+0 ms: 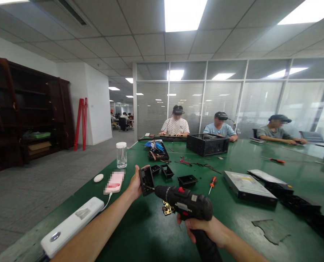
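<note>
My left hand (135, 185) grips a small black plastic frame (146, 178), held tilted above the green table. In my right hand (205, 227) is a black cordless drill (185, 202) with red details, fingers wrapped round its handle. The drill's bit points left and meets the lower edge of the frame, though I cannot tell whether it sits on a screw. Beneath the chuck lie several brass-coloured metal pieces (167, 208). More black plastic frames (187, 180) stand just beyond my hands.
An orange screwdriver (212, 183) and a silver disc drive (249, 187) lie to the right. A white power strip (74, 223), a pink phone (114, 182) and a clear jar (121, 155) are at left. A black computer case (207, 145) stands farther back; several people sit across the table.
</note>
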`<state>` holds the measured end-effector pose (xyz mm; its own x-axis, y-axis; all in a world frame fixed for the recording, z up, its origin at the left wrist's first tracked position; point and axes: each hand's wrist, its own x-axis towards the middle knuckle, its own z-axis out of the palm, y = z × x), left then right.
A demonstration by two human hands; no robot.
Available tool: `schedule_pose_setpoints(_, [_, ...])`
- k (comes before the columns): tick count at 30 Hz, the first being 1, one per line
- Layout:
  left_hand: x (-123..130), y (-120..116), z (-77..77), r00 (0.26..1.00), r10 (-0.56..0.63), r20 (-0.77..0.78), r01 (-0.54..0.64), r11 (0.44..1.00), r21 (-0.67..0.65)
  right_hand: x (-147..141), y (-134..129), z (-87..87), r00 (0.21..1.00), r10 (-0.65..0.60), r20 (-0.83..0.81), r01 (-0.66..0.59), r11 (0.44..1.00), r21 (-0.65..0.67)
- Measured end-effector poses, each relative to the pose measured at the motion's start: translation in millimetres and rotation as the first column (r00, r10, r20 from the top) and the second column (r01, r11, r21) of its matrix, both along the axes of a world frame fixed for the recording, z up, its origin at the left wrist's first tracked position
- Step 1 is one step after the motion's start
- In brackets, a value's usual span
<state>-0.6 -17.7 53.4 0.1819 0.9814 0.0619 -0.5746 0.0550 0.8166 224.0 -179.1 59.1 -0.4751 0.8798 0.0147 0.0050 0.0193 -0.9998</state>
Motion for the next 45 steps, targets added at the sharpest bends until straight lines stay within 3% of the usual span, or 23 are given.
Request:
schedule_pose_setpoints(14, [-0.6,5.6,-8.9,1.000,-0.009,0.019,0.009,1.000,0.011,-3.6,-1.3,3.1,0.998,-0.050,-0.025,0.049,0.998,-0.044])
schedule_pose_setpoints(22, [7.8,7.8,-30.9,0.994,0.057,-0.094,-0.060,0.998,-0.037,-7.3,4.0,-0.3,0.995,-0.098,0.029,0.101,0.987,-0.124])
schedule_pose_setpoints(28, [12.1,14.8,-47.6,0.992,0.129,-0.014,-0.129,0.975,-0.181,-15.0,11.3,5.5,0.991,-0.074,0.113,0.098,0.968,-0.232])
schedule_pose_setpoints(34, [13.0,19.8,-51.7,0.982,0.188,0.028,-0.177,0.957,-0.230,-23.2,9.4,0.4,0.989,-0.092,0.114,0.107,0.985,-0.135])
schedule_pose_setpoints(45, [10.8,27.2,-60.2,0.975,0.220,-0.017,-0.220,0.956,-0.195,-23.6,10.0,-4.8,0.990,-0.099,0.098,0.110,0.988,-0.113])
